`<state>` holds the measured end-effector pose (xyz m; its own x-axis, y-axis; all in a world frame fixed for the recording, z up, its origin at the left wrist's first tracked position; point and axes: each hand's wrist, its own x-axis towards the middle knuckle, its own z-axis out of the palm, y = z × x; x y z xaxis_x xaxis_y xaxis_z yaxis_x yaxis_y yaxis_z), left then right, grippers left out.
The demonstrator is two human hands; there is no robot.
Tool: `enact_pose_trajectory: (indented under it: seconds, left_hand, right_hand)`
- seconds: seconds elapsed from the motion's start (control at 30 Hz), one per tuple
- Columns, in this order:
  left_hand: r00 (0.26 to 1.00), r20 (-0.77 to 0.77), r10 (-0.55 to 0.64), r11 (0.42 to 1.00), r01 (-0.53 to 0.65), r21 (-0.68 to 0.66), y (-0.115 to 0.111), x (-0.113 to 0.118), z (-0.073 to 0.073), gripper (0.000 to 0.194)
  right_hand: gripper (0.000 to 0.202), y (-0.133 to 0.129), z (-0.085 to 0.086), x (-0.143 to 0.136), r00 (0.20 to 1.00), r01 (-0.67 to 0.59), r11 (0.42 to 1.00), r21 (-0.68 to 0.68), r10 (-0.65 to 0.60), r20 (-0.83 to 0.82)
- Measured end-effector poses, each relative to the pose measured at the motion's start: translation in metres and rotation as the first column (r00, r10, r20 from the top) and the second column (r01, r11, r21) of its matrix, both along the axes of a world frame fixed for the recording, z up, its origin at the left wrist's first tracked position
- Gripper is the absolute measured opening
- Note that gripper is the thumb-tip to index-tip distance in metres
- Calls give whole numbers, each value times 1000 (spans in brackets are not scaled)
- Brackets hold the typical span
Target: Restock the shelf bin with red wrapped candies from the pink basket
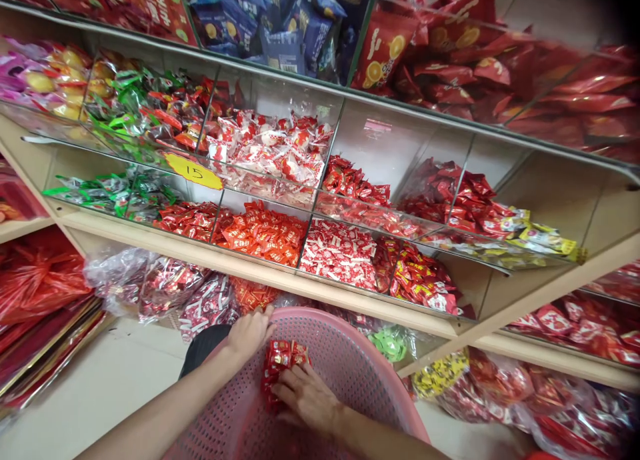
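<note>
A large pink perforated plastic basket (363, 353) stands in front of me, below the shelves. My left hand (251, 333) is closed over its far-left rim. Down inside the basket, my right hand (313, 400) has its fingers bent around the near side of several shiny red candy packets (280, 355). Those packets lie bunched together, and their lower part is partly covered by my fingers. The fingertips of my right hand are partly hidden against the packets.
Clear shelf bins above hold orange-red candies (265, 233), red-and-white candies (340, 253) and blue packets (285, 47). A yellow price tag (193, 171) reads 15. The wooden shelf edge (240, 260) runs just beyond the basket. Bagged candies (207, 310) and a red plastic bag (40, 280) sit low.
</note>
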<state>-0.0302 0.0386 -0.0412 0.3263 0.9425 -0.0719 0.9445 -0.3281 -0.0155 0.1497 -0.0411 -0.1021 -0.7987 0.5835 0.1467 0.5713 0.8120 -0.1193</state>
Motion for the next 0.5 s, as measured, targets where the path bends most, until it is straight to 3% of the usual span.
enact_pose_trajectory:
  seconds: [0.07, 0.17, 0.33, 0.5]
  left_hand:
    - [1000, 2, -1, 1000, 1, -9, 1, -1, 0, 44]
    - [1000, 6, -3, 1000, 3, -25, 3, -2, -2, 42]
    - [1000, 12, 8, 1000, -8, -27, 7, -4, -10, 43]
    - [1000, 13, 20, 998, -20, -53, 13, -4, -19, 44]
  right_hand:
    - [42, 2, 15, -3, 999, 7, 1000, 30, -6, -43]
    - [31, 9, 55, -9, 988, 87, 990, 113, -72, -137]
    - [26, 30, 148, -4, 913, 236, 946, 221, -138, -384]
    - [29, 62, 249, 22, 856, 310, 859, 407, -67, -512]
